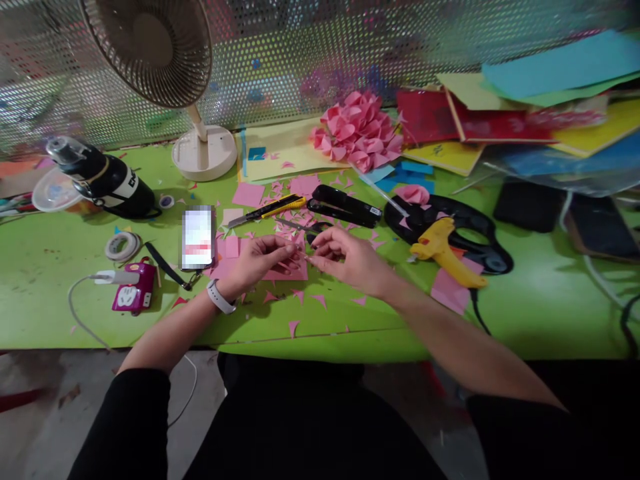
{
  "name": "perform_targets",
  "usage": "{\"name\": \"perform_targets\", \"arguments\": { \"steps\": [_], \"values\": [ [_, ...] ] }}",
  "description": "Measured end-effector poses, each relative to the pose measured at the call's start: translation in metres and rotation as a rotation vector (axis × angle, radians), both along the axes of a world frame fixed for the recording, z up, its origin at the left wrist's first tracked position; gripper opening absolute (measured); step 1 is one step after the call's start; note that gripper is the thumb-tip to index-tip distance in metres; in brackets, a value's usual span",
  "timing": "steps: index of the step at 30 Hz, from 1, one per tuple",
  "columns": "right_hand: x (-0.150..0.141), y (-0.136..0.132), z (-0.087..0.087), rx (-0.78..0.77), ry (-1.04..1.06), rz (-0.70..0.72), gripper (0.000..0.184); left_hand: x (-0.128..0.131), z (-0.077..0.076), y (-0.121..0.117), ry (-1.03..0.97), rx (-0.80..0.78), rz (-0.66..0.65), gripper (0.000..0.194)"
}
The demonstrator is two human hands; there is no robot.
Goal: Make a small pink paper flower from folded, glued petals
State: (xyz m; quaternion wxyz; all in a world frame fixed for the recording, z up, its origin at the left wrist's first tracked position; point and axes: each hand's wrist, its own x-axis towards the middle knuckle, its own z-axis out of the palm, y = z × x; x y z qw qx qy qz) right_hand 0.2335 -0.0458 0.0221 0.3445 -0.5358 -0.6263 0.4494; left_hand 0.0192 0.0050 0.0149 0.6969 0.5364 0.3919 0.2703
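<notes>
- Pink paper piece [303,257]: tiny, right where the tips of my two hands almost meet; its shape is too small to tell.
- My left hand [267,259] has its thumb and forefinger drawn narrow at that piece, the other fingers curled loosely beneath; a pale band circles the wrist.
- My right hand [345,257] comes in from the other side, thumb and forefinger narrow too, tips pointing at the same bit. I cannot tell which hand actually grips it, or whether both do.
- Below my left fingers, a pink sheet [293,269] lies flat on the green table [350,323], with pink scraps [293,328] scattered nearer to me.
- Just beyond my fingertips are the scissors [320,230], partly hidden by my right hand; past them, the black stapler [345,206], and the yellow-and-black cutter [273,209] farther left.
- Farther beyond my fingers sits a bunch of folded pink paper petals [363,128], a pale stick [377,187] running from it back towards me.
- Well to the right of my fingers, the yellow glue gun [445,250] rests partly over a black holder [470,217].
- Left of my left fingers, a phone [198,238] and a tape roll [123,246].
</notes>
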Motion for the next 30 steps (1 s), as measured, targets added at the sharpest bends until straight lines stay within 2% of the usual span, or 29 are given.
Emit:
{"name": "perform_targets", "arguments": {
  "steps": [4, 10, 15, 22, 27, 30],
  "values": [
    [-0.0004, -0.0015, -0.0005, 0.003, -0.070, 0.098, 0.020, 0.0001, -0.0010, -0.0008, -0.007, -0.019, 0.002, 0.037],
    [0.0015, -0.0011, -0.0015, 0.054, -0.090, 0.072, 0.020, -0.0036, 0.0036, 0.0019, -0.072, -0.060, -0.077, 0.038],
    [0.0034, -0.0001, -0.0053, 0.039, -0.057, 0.061, 0.022, -0.0049, 0.0007, 0.0053, -0.044, -0.038, -0.076, 0.037],
    [0.0010, 0.0009, -0.0057, -0.068, 0.104, 0.062, 0.028, -0.0025, -0.0013, 0.0034, -0.091, -0.088, -0.077, 0.034],
    [-0.0005, 0.0006, -0.0065, -0.065, 0.095, 0.043, 0.025, -0.0013, -0.0032, 0.0010, -0.139, -0.187, -0.081, 0.037],
    [-0.0017, 0.0000, -0.0075, -0.056, 0.086, 0.068, 0.025, 0.0003, -0.0046, -0.0007, -0.137, -0.184, -0.049, 0.037]
  ]
}}
